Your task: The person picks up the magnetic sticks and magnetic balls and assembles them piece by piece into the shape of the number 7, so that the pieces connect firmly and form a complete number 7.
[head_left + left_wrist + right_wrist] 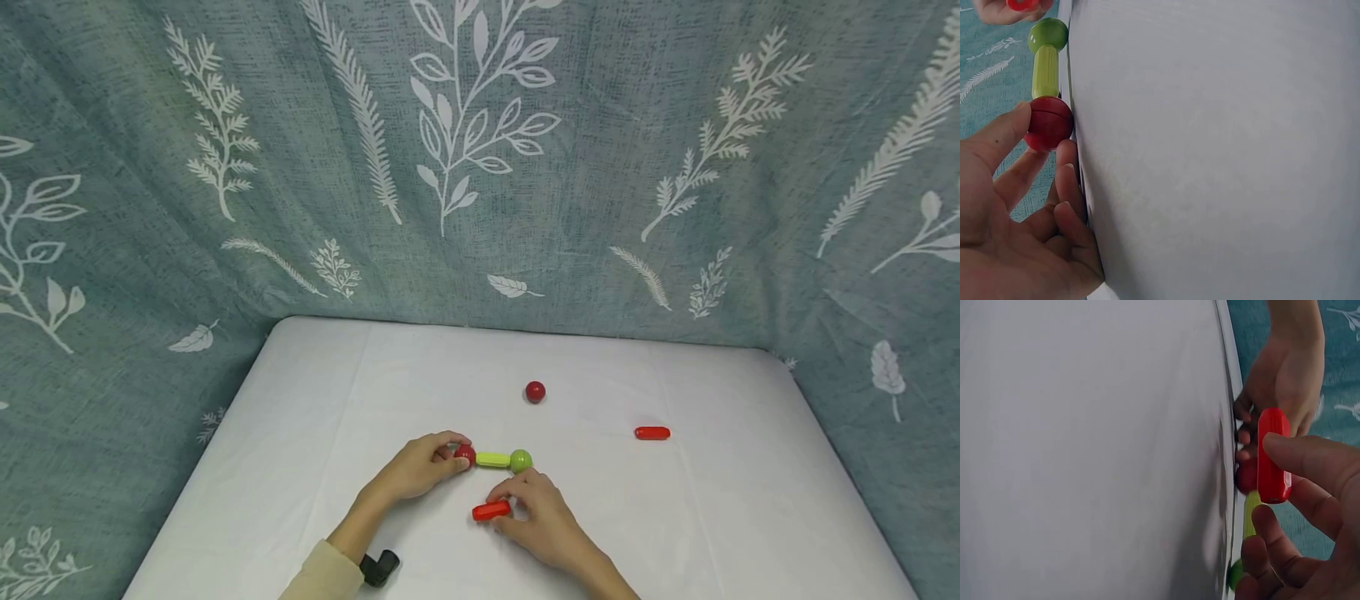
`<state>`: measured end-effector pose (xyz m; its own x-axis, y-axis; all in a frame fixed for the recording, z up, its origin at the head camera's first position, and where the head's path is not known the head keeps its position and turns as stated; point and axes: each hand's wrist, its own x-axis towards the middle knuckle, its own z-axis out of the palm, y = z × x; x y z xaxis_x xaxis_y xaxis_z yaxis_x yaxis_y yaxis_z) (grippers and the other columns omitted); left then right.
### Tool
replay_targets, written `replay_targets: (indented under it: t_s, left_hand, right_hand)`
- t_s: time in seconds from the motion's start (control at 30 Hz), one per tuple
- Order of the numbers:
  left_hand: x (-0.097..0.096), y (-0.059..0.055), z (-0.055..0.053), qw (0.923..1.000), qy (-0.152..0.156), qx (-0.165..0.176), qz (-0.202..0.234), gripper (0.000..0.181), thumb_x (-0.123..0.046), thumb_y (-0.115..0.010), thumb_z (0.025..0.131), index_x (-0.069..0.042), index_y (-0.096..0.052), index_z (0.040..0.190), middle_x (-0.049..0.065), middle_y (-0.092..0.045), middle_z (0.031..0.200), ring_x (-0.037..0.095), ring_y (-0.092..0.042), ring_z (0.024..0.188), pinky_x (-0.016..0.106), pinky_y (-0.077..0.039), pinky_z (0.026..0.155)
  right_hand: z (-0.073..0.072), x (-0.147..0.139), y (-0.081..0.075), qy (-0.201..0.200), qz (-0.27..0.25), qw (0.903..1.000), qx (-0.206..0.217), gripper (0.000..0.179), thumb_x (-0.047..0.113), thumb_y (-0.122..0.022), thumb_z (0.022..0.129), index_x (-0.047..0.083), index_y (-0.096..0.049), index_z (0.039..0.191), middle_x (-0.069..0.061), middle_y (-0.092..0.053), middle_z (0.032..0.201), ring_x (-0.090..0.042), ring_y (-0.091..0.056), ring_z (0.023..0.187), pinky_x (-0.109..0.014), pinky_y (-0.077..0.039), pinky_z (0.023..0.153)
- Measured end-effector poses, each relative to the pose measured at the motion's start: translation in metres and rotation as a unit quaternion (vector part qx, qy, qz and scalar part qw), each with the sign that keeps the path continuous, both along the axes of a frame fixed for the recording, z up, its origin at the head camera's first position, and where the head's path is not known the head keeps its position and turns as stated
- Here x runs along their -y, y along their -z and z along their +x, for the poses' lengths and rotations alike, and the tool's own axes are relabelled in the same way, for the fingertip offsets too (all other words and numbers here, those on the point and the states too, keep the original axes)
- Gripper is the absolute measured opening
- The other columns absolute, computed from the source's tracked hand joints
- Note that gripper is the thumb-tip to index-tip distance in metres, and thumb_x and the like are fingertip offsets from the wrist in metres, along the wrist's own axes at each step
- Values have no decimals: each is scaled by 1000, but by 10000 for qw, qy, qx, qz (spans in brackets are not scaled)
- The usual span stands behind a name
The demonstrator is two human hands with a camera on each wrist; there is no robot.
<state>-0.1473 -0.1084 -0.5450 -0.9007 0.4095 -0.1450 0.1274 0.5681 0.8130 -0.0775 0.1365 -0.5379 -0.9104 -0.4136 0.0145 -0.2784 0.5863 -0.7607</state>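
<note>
My left hand (422, 467) pinches a dark red ball (1050, 124) between thumb and fingers. Joined to that ball is a yellow-green rod (492, 459), with a green ball (521, 461) on its far end, so the three form a dumbbell shape lying level. Just in front of it, my right hand (545, 518) grips a bright red rod (1274, 456) between thumb and fingers. In the right wrist view this red rod partly covers the dark red ball and the left hand behind it.
Farther back on the white table (420, 367) lies another dark red ball (535, 392). A second red rod (652, 433) lies to the right. Beside the left forearm is a black object (380, 568). A green leaf-patterned cloth (585, 275) hangs behind the table.
</note>
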Motion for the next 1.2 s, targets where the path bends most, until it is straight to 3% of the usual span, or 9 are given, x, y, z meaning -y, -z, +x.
replay_targets:
  t_s: [0.33, 1.2]
  left_hand:
    - [0, -1, 1, 10000, 28, -19, 18, 33, -37, -67, 97, -21, -67, 126, -4, -61, 88, 14, -55, 77, 33, -45, 67]
    - [0, -1, 1, 10000, 20, 11, 76, 33, -38, -67, 97, -22, -67, 126, -4, -61, 87, 15, -55, 78, 34, -45, 67]
  right_hand:
    - [9, 22, 2, -810, 388, 9957, 204, 19, 27, -82, 82, 36, -72, 96, 17, -51, 93, -5, -44, 88, -32, -33, 78]
    - [8, 24, 2, -922, 700, 9932, 113, 20, 28, -83, 82, 32, -70, 97, 17, -49, 94, -4, -43, 90, -31, -34, 79]
